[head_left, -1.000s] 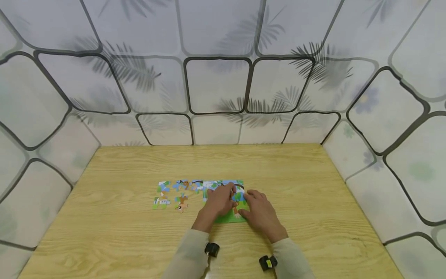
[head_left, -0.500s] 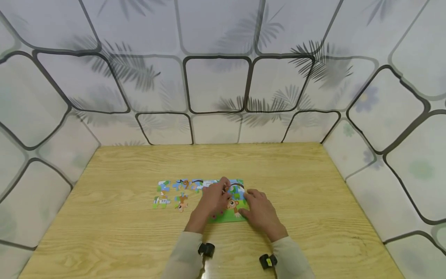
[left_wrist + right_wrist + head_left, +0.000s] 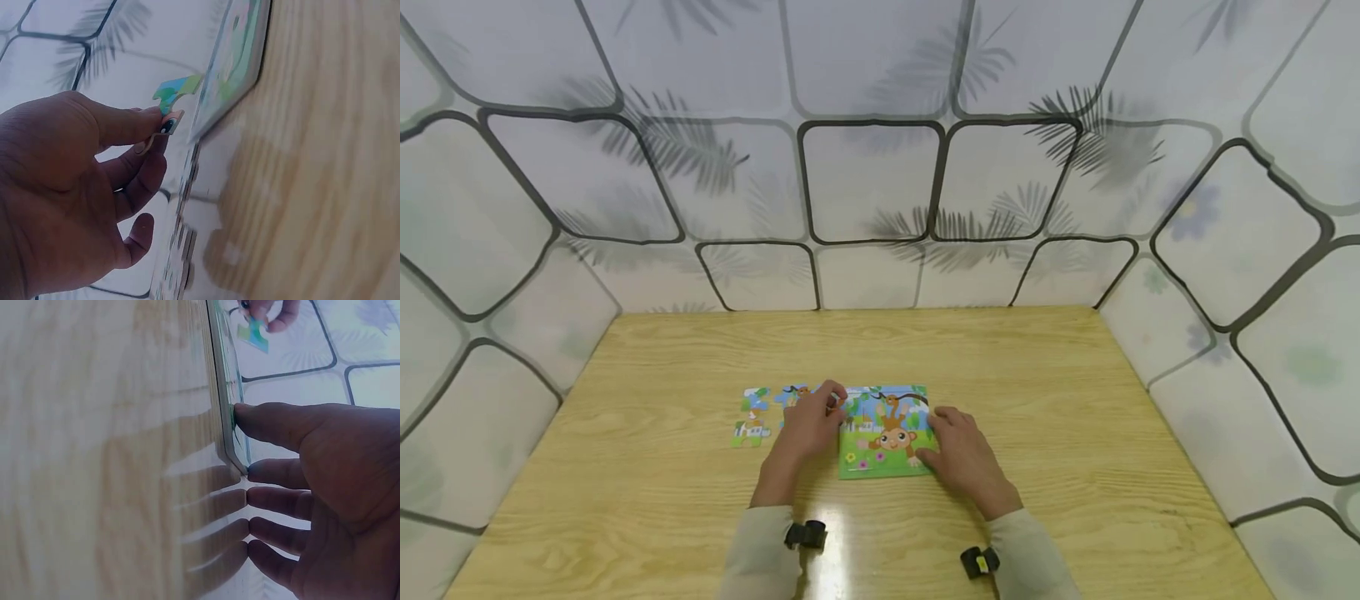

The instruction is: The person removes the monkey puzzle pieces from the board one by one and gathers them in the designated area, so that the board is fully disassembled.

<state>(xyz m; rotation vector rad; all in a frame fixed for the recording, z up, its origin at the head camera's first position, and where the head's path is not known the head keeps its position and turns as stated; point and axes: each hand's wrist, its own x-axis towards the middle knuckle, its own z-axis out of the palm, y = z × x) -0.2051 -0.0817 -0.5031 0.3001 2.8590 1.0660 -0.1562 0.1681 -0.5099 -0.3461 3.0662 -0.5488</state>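
Observation:
My left hand [image 3: 807,423] is just off the left edge of a picture puzzle board [image 3: 880,468] that shows a monkey on a branch. Between thumb and fingers it pinches a jigsaw piece [image 3: 178,87], blue and green with a dark eye printed on it, raised above the table. In the right wrist view the same jigsaw piece [image 3: 254,339] appears at the top. At the board's right side lies my right hand [image 3: 964,454], its thumb on the board's edge. The other fingers [image 3: 275,501] stretch out fairly straight, tips down on the table beside the board's corner.
Loose jigsaw pieces [image 3: 749,431] lie left of the board, some partly behind the left hand. The light wood table [image 3: 625,500] reaches back to a patterned wall covering [image 3: 865,275], which also rises at both sides.
My left hand has moved left off the board toward the loose pieces and now holds a piece up. More of the board's picture shows. The right hand has stayed in place.

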